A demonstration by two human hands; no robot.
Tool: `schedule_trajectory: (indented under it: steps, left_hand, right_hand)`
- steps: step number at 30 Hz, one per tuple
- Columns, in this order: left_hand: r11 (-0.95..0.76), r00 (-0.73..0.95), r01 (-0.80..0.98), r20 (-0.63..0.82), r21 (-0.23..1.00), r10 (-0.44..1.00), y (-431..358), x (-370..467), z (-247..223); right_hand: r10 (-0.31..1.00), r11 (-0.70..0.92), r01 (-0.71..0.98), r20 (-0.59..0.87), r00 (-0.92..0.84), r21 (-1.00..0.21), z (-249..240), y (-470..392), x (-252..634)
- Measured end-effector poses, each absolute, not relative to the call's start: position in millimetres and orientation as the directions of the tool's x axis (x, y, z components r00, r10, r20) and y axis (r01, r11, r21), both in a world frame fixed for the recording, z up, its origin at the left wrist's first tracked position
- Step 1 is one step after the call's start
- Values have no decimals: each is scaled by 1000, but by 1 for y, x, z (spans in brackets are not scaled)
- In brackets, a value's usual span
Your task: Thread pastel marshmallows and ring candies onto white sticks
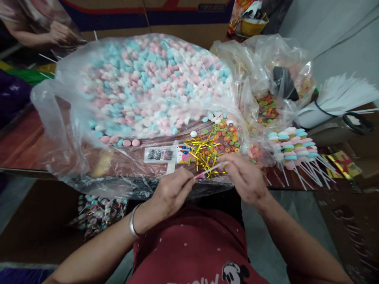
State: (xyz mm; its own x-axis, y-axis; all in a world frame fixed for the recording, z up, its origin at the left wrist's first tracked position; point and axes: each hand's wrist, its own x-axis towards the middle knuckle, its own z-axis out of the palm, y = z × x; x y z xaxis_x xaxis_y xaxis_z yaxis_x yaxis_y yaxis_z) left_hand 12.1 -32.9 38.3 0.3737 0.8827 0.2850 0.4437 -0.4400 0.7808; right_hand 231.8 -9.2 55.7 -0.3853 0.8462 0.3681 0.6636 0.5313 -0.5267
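A thin white stick (pixel 211 169) spans the gap between my two hands, just above the table's front edge. My left hand (pixel 174 189) pinches its left end, where a bit of pink shows. Fingers of my right hand (pixel 244 177) are closed on the other end. Right behind the stick lies a pile of gold twist ties (pixel 204 152), partly over a small printed packet (pixel 161 154). Colourful ring candies (pixel 227 138) are spread beyond the ties. A large clear plastic bag full of pink, blue and white marshmallows (pixel 154 86) takes up the table behind.
Marshmallow skewers (pixel 296 148) are stacked at the right edge, near a holder of white sticks (pixel 346 96). A dark phone-like object (pixel 284 83) rests on plastic bags. Below left, a box (pixel 38 221) contains wrapped sweets (pixel 99 213). Another person's hand (pixel 63 34) is at the upper left.
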Motion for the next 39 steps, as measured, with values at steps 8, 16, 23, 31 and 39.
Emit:
schedule_trajectory:
  steps: [8,16,23,31,39]
  left_hand:
    - [337,86,-144,-327,930,941,-25,19,47]
    - [375,175,-362,-333,853,927,-20,34,43]
    - [462,334,-395,-345,794,877,-16,49,40]
    - [424,279,-404,-332,811,901,-19,50,36]
    - [306,129,-270,-281,913,951,-19,44,30]
  right_hand:
    - [878,430,897,278,-389,-100,8,15,225]
    - [876,386,889,401,-269,-247,17,23,229]
    - [950,308,363,264,-167,-879,36,-2,204]
    - [948,282,316,213,-235,-906,37,-7,203]
    - [897,437,561,299,-325,-703,36,-12,201]
